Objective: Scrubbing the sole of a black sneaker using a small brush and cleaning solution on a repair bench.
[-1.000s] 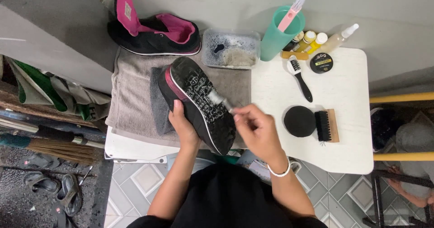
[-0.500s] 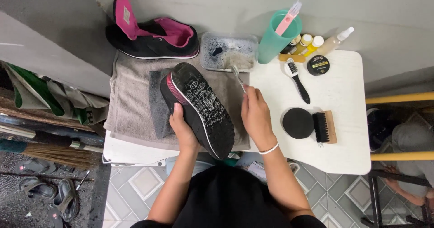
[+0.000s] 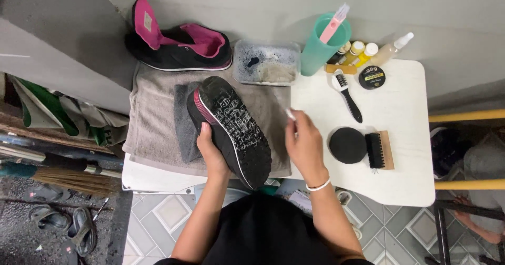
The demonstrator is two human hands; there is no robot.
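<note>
Left hand [image 3: 210, 152]: wrapped around the side of a black shoe [image 3: 231, 128], held sole up on a grey towel [image 3: 152, 123], long axis slanting from upper left to lower right

Right hand [image 3: 304, 144]: closed on a small brush [image 3: 290, 113], probably a toothbrush, blurred; just right of the shoe, the nearer hand to the soapy tray [image 3: 265, 61]

Room: bare white table [image 3: 400, 102] to the right; second shoe [image 3: 179, 44] behind; table's front edge close beneath both wrists

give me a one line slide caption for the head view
Left hand holds a black shoe sole-up over a grey towel; right hand grips a small brush.
</note>
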